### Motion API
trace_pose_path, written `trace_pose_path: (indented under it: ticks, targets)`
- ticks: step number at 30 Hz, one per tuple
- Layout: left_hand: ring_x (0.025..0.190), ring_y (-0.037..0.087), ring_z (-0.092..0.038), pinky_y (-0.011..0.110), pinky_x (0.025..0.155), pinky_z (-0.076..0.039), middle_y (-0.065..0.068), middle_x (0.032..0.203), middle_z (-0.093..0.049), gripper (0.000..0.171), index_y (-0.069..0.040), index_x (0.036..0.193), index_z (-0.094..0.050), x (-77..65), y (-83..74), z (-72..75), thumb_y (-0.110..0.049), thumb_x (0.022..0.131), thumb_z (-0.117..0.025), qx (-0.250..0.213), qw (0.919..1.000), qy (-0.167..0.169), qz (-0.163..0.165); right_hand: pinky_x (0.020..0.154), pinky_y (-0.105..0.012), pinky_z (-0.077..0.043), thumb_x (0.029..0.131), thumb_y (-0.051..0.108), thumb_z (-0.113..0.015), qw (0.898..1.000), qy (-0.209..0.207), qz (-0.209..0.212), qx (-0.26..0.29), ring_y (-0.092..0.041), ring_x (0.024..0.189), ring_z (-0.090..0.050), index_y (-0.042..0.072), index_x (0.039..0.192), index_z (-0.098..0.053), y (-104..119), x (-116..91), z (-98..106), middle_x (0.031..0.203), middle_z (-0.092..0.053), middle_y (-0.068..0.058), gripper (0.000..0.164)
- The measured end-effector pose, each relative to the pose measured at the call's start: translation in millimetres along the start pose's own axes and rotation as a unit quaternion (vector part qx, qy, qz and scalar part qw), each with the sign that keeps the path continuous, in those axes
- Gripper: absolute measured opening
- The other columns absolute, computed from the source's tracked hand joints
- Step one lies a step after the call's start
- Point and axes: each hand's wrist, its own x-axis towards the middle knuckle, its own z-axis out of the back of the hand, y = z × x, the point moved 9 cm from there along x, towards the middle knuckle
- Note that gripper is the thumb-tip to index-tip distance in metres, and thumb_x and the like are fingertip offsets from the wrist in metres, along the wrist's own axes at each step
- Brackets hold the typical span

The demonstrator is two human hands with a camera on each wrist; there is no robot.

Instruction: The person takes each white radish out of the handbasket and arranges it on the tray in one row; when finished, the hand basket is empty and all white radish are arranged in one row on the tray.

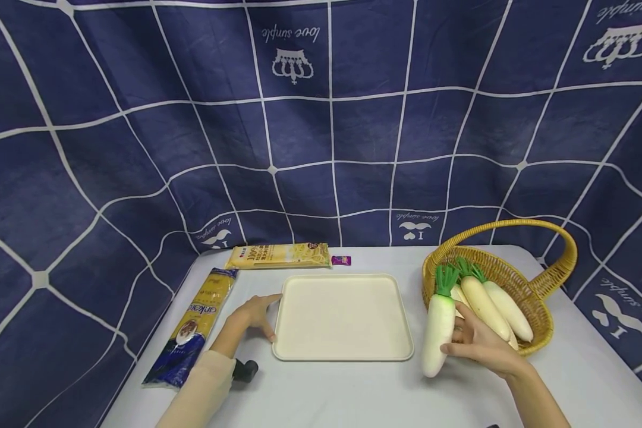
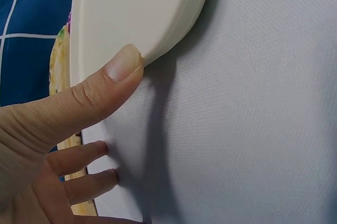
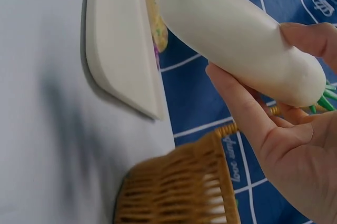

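Observation:
My right hand (image 1: 478, 345) grips a white radish (image 1: 437, 336) with green leaf stubs, thumb on one side and fingers on the other. The radish is raised between the tray and the wicker basket (image 1: 543, 324), as the right wrist view also shows. Several more radishes (image 1: 487, 306) lie in the basket, their green tops toward the back. At the left side of the cream tray (image 1: 342, 318) is my left hand (image 1: 254, 312), fingers spread. In the left wrist view its thumb (image 2: 124, 66) rests at the tray's rim, the other fingers extended and holding nothing.
A yellow pasta packet (image 1: 278, 255) lies behind the tray, beside a small purple packet (image 1: 341, 260). Along the left table edge is a long blue and yellow packet (image 1: 192, 327). A black object (image 1: 245, 371) sits by the left sleeve. The basket's tall handle (image 1: 513, 223) arches upward.

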Motion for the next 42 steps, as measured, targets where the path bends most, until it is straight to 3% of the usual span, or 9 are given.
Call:
trace_pose_path:
  ticks: [3,6,9,14,18,28,42]
  targets:
    - [0.124,0.044,-0.044,0.061,0.100,-0.038,0.021,0.129,-0.055,0.113,-0.012,0.141,-0.043,-0.2,-1.7,1.8,-0.028,0.041,-0.093,0.002,1.0000,0.003,-0.002,0.078,-0.029,-0.057,0.082,-0.007,-0.061,1.000,0.012,0.007,-0.003,-0.016,0.102,-0.062,-0.011,0.141,0.004,1,8,-6,0.126,-0.044,-0.033,0.088]
    - [0.124,0.043,-0.044,0.061,0.100,-0.038,0.020,0.129,-0.054,0.112,-0.013,0.142,-0.043,0.4,-0.8,2.6,-0.027,0.042,-0.093,0.000,1.0000,0.004,0.002,0.083,-0.028,-0.055,0.082,-0.005,-0.061,1.000,0.016,0.001,-0.001,-0.016,0.105,-0.061,-0.011,0.143,0.008,-1,16,-11,0.130,-0.033,-0.044,0.092]
    - [0.126,0.042,-0.043,0.061,0.101,-0.036,0.020,0.131,-0.053,0.112,-0.014,0.142,-0.042,2.1,1.3,2.8,-0.025,0.044,-0.093,-0.005,1.0000,0.003,0.008,0.086,-0.027,-0.054,0.082,-0.003,-0.063,1.000,0.015,-0.012,0.001,-0.019,0.108,-0.059,-0.009,0.143,0.010,-6,26,-16,0.133,-0.026,-0.047,0.096]
    - [0.126,0.043,-0.042,0.062,0.101,-0.037,0.020,0.132,-0.052,0.111,-0.014,0.143,-0.042,5.4,2.2,1.6,-0.024,0.044,-0.092,0.002,1.0000,0.001,0.003,0.089,-0.028,-0.052,0.079,-0.001,-0.066,1.000,0.007,-0.025,0.000,-0.034,0.114,-0.055,-0.008,0.144,0.000,-10,43,-24,0.137,-0.027,-0.042,0.093]
    - [0.127,0.044,-0.041,0.062,0.101,-0.036,0.020,0.133,-0.052,0.111,-0.014,0.143,-0.042,5.3,2.2,1.2,-0.023,0.044,-0.092,0.005,1.0000,0.000,0.003,0.088,-0.033,-0.053,0.078,-0.001,-0.066,0.999,0.014,-0.028,0.007,-0.039,0.112,-0.056,-0.007,0.143,-0.007,-12,58,-33,0.132,-0.037,-0.038,0.088]
    - [0.126,0.043,-0.042,0.061,0.101,-0.037,0.019,0.132,-0.053,0.111,-0.015,0.143,-0.042,5.9,2.3,-0.4,-0.024,0.045,-0.092,0.001,1.0000,-0.001,0.004,0.084,-0.038,-0.054,0.076,0.001,-0.067,0.998,0.026,-0.049,0.008,-0.034,0.105,-0.061,-0.002,0.144,-0.013,-13,93,-50,0.126,-0.047,-0.032,0.087]
    - [0.125,0.043,-0.044,0.061,0.100,-0.038,0.021,0.132,-0.053,0.112,-0.014,0.141,-0.044,3.8,1.8,-1.6,-0.024,0.041,-0.092,0.001,1.0000,-0.003,0.005,0.084,-0.039,-0.055,0.073,0.000,-0.066,0.997,0.032,-0.064,0.021,-0.032,0.100,-0.063,-0.001,0.143,-0.016,-22,132,-69,0.128,-0.044,-0.035,0.087]
